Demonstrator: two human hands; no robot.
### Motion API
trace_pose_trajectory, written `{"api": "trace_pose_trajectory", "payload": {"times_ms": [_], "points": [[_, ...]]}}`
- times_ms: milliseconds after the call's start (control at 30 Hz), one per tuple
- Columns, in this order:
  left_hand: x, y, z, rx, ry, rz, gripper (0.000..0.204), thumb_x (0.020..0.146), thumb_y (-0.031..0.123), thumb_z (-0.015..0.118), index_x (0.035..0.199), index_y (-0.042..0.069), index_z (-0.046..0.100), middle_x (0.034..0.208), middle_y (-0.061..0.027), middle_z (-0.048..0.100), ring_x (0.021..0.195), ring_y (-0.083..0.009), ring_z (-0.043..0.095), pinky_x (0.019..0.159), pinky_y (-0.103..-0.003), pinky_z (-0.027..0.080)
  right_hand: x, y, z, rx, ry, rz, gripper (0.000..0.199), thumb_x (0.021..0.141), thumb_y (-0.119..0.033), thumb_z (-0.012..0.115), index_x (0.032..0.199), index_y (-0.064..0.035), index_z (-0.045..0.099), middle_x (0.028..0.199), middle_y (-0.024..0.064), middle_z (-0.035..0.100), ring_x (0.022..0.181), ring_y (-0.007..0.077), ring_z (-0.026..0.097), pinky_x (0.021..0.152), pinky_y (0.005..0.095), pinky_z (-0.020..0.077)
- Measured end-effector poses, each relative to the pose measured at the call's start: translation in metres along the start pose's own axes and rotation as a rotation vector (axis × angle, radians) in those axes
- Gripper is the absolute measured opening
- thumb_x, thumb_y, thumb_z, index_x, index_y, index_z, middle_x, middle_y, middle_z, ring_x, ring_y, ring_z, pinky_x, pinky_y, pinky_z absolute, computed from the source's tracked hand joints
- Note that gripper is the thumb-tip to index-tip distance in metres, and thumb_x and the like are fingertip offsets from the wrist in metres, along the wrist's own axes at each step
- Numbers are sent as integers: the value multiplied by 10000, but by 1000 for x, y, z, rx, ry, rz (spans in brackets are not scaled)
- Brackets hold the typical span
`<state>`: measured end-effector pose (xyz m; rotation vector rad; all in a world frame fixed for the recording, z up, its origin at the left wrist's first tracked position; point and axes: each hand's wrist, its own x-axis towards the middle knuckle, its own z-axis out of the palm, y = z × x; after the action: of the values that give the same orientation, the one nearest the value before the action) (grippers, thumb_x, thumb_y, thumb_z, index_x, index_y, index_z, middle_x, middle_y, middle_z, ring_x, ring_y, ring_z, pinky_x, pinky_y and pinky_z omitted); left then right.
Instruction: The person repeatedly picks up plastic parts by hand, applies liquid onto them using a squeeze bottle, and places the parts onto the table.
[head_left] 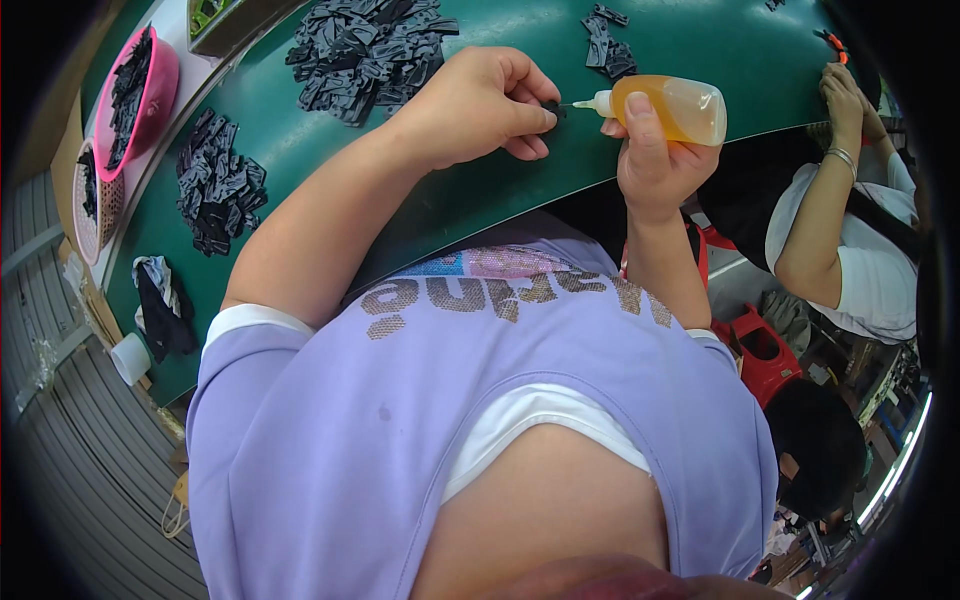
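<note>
My left hand (490,105) pinches a small black plastic part (556,108) between thumb and fingertips, above the green table (470,205). In my right hand (665,165) lies a clear squeeze bottle (690,108) partly filled with amber liquid. It is tilted on its side, and its thin nozzle points left at the part; whether the tip touches it I cannot tell. A large heap of black plastic parts (365,55) lies beyond my left wrist. Farther left sits a second heap (218,185), and a small group of parts (608,48) lies beyond the bottle.
At the left edge stand a pink basket (165,85) and a pale basket (88,225), both holding black pieces. A dark cloth (165,310) and a white cup (130,358) are near the table's left end. At right, another person (830,220) works beside a red stool (765,350).
</note>
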<state>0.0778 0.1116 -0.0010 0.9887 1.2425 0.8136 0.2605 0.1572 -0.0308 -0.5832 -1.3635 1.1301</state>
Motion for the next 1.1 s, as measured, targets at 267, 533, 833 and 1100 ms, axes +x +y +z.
{"api": "trace_pose_trajectory", "payload": {"times_ms": [267,533,833,1100], "points": [[0,0,1,14,1,5,209,840,23,619,1019,-70,564,830,-96,608,675,-160,657,608,-242,562,0,1,2,-30,-3,-14,150,800,-43,674,888,14,568,720,71,639,547,94,577,494,205,460],[1,-1,-1,-4,-7,-1,214,839,25,621,1022,-70,563,833,-95,611,682,-164,662,612,-237,562,3,-1,-1,12,29,-28,71,823,-32,616,842,30,588,719,82,628,533,101,561,478,220,457],[3,-1,-1,-35,14,12,221,839,26,618,1021,-79,552,834,-102,614,687,-169,666,614,-239,565,-3,-2,-4,116,-122,45,136,797,-5,627,905,34,555,758,102,626,561,110,582,498,218,480],[2,0,0,-8,16,7,210,839,28,618,1012,-76,557,839,-103,616,687,-166,665,614,-233,563,-6,-3,-5,46,-133,71,212,777,12,656,940,23,522,776,91,623,587,101,596,513,209,485]]}}
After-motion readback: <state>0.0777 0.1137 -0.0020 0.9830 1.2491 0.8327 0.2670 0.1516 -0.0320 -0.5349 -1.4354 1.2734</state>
